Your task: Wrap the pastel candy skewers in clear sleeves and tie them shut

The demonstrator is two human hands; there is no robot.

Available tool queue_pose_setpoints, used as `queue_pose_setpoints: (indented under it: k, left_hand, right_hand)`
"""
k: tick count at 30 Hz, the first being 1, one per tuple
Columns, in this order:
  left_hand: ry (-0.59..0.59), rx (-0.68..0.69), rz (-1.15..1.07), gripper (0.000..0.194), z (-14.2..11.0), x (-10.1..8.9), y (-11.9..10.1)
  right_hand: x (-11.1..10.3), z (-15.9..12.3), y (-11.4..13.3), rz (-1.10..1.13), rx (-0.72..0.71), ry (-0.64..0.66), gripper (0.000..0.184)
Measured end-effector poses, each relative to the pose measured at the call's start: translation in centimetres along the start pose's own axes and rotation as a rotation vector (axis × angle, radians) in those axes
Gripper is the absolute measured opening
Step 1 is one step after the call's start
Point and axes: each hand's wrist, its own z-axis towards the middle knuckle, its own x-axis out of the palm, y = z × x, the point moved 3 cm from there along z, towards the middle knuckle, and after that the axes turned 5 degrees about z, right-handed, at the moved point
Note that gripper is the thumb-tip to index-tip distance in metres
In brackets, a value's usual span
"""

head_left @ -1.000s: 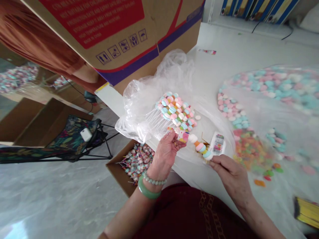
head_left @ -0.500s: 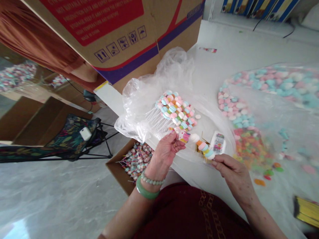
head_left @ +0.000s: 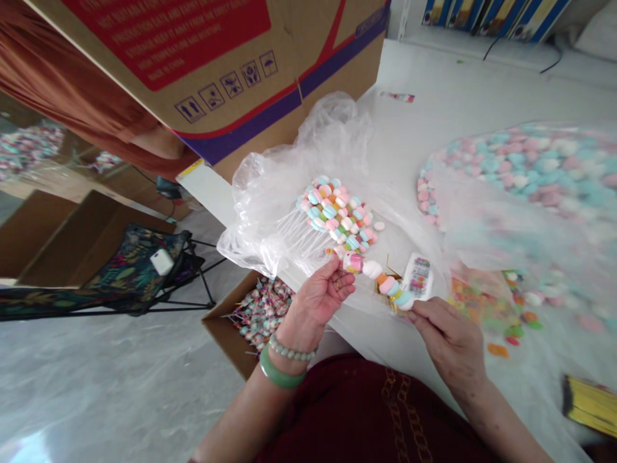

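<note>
Both my hands hold one marshmallow skewer (head_left: 388,284), stretched slantwise between them. My left hand (head_left: 315,292), with a ring and green bracelets, pinches the upper left end beside a pink printed piece (head_left: 353,262). At the lower right end, my right hand (head_left: 450,334) grips by thumb and fingertips next to a pale blue and white marshmallow; the stick is hidden there. Just beyond lies a pile of finished marshmallow skewers (head_left: 337,212) on clear plastic, white sticks pointing left. Under the skewer are gold twist ties (head_left: 393,262) and a white packet with a printed label (head_left: 418,276).
A large carton (head_left: 241,77) stands at the back left. Loose marshmallows (head_left: 530,157) and gummy candies (head_left: 475,296) lie under plastic at right. Below the table edge sits an open box of wrapped skewers (head_left: 263,308), near a folding chair (head_left: 130,257). Another person's arm (head_left: 159,143) shows behind.
The view has shifted slightly. The plastic sheet at right now covers more of the marshmallows and gummies. My hands keep the same hold on the skewer.
</note>
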Motion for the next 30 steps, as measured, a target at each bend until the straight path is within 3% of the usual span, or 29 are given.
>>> queue_pose_setpoints:
  k: [6,11,15,22,30]
  left_hand:
    - [0.054,0.011,0.097,0.032,-0.2,-0.4,0.0]
    - [0.041,0.235,0.192,0.02,-0.6,-0.4,-0.4]
    - [-0.008,0.403,0.201,0.022,-0.7,-0.3,-0.6]
    - [-0.119,0.443,0.205,0.028,-0.3,-0.3,-0.6]
    - [-0.085,0.383,0.324,0.031,-0.4,-0.6,-0.2]
  right_hand:
    - [-0.2,-0.3,0.2,-0.46,-0.21,-0.094,0.013]
    - [-0.3,-0.6,0.7,-0.767,-0.365,-0.055,0.019]
    - [-0.3,-0.7,0.8,-0.745,-0.362,-0.049,0.022]
    - [-0.1,-0.9,1.2,-0.689,-0.375,-0.043,0.017]
    - [-0.3,-0.4,0.6,-0.307,-0.105,-0.006,0.016]
